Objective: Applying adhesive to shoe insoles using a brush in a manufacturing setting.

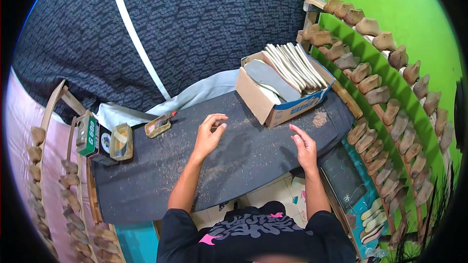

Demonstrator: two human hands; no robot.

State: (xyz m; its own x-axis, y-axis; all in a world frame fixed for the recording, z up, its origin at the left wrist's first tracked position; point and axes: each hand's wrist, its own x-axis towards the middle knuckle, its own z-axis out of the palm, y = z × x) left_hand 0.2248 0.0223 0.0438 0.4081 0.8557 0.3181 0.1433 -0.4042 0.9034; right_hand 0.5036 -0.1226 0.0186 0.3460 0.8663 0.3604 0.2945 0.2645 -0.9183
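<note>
My left hand (210, 135) hovers over the dark-covered table (146, 185), its fingers curved and apart, holding nothing. To its right, my right hand (304, 147) is raised over the table's near edge, fingers stretched out and thumb apart, likewise without anything in it. A cardboard box (254, 98) with blue on its rim stands beyond my right hand, the nearest thing to it. Packed inside are several pale shoe soles (292, 65) standing on edge. One grey sole (272, 79) leans flat at the front of them. Neither hand touches the box.
Brown crumbs (319, 119) are scattered on the tabletop. On its left stand a green tin can (87, 135), a cut-open yellowish container (121, 142) and a shallow tray (158, 125). Racks of wooden shoe lasts (369, 84) rise at right, with more lasts (69, 181) at left.
</note>
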